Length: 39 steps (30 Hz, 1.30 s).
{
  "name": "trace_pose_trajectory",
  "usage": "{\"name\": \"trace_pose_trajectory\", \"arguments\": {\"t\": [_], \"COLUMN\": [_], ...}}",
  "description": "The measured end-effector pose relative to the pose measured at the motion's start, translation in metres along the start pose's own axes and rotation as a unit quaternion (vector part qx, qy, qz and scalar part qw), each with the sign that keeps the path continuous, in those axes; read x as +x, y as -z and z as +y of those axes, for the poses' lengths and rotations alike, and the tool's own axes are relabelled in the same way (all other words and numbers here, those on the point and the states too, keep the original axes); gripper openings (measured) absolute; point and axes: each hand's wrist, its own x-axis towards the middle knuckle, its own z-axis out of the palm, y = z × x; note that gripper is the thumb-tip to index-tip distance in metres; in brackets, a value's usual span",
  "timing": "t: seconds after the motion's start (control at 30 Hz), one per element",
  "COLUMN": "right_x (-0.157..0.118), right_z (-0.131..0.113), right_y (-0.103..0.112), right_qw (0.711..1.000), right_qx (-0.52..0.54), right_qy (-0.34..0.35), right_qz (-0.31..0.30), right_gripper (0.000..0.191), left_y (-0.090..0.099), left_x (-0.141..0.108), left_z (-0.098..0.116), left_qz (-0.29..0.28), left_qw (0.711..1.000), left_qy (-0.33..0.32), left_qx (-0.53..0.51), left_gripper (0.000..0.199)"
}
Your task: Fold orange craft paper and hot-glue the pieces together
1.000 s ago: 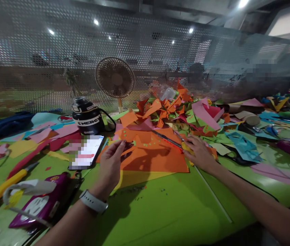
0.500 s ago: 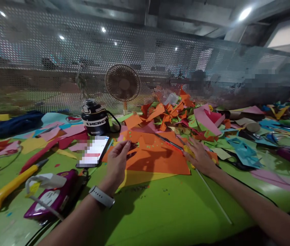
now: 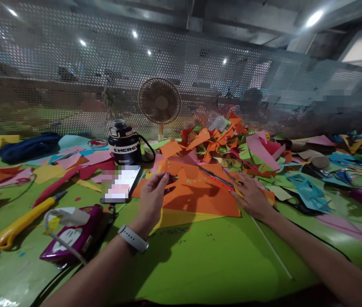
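Above the left part of an orange paper sheet (image 3: 200,200), my left hand (image 3: 153,196) is closed in a pinch; whatever it holds, if anything, is too small to make out. My right hand (image 3: 251,194) rests palm down with fingers spread at the sheet's right side, over the handles of yellow-handled scissors. The scissor blades (image 3: 227,175) lie by its fingertips. A red and black pen-like tool (image 3: 216,177) lies on the orange sheet, beside small yellow-green bits. Yellow paper (image 3: 184,218) shows under the orange sheet.
A phone (image 3: 122,183) and black bottle (image 3: 125,145) stand left of the sheet, a fan (image 3: 159,101) behind. Orange scraps (image 3: 211,140) are heaped at the back. A yellow-handled tool (image 3: 24,224) and purple power strip (image 3: 72,236) lie left. A thin white stick (image 3: 273,249) lies right.
The view has shifted slightly, so the table items appear a little further right. Both hands keep nearly the same poses; the right fingers lie slightly differently over the scissors.
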Motion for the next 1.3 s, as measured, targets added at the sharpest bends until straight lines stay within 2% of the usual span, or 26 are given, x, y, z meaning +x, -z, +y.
{"name": "trace_pose_trajectory", "arguments": {"t": [0.1, 0.37, 0.5, 0.63, 0.73, 0.8, 0.9, 1.07, 1.17, 1.3], "right_x": [-0.002, 0.006, 0.002, -0.001, 0.007, 0.02, 0.043, 0.073, 0.083, 0.09], "right_z": [0.001, -0.007, -0.002, 0.01, 0.011, 0.002, -0.024, -0.069, -0.08, -0.083], "right_y": [-0.001, 0.012, 0.005, -0.001, 0.004, 0.009, 0.008, -0.015, -0.027, -0.032], "right_qw": [1.0, 1.0, 1.0, 0.998, 0.997, 0.997, 0.995, 0.985, 0.982, 0.979], "right_qx": [-0.004, -0.006, 0.016, 0.037, 0.039, 0.041, 0.05, 0.019, 0.016, 0.018], "right_qy": [-0.012, 0.012, -0.002, -0.03, -0.035, -0.03, -0.005, 0.006, 0.008, -0.014], "right_qz": [0.011, -0.015, -0.011, -0.029, -0.048, -0.055, -0.084, -0.17, -0.186, -0.204], "right_gripper": [0.056, 0.046, 0.054, 0.073, 0.068, 0.061, 0.058, 0.056, 0.057, 0.069], "left_y": [0.001, 0.001, 0.001, 0.001, 0.002, 0.002, 0.003, 0.004, 0.005, 0.005], "left_x": [0.0, 0.002, 0.002, 0.002, 0.003, 0.004, 0.006, 0.007, 0.007, 0.008], "left_z": [-0.001, -0.003, -0.001, 0.0, -0.001, -0.001, -0.002, -0.001, -0.002, -0.003], "left_qz": [-0.001, 0.016, 0.014, 0.016, 0.017, 0.019, 0.026, 0.032, 0.029, 0.02], "left_qw": [1.0, 1.0, 1.0, 1.0, 0.999, 0.999, 0.999, 0.999, 0.999, 0.999], "left_qy": [0.006, 0.0, 0.004, 0.01, 0.011, 0.011, 0.013, 0.024, 0.025, 0.023], "left_qx": [0.001, 0.009, -0.003, -0.017, -0.025, -0.031, -0.039, -0.034, -0.035, -0.037], "left_gripper": [0.032, 0.033, 0.033, 0.032, 0.03, 0.029, 0.029, 0.032, 0.031, 0.028]}}
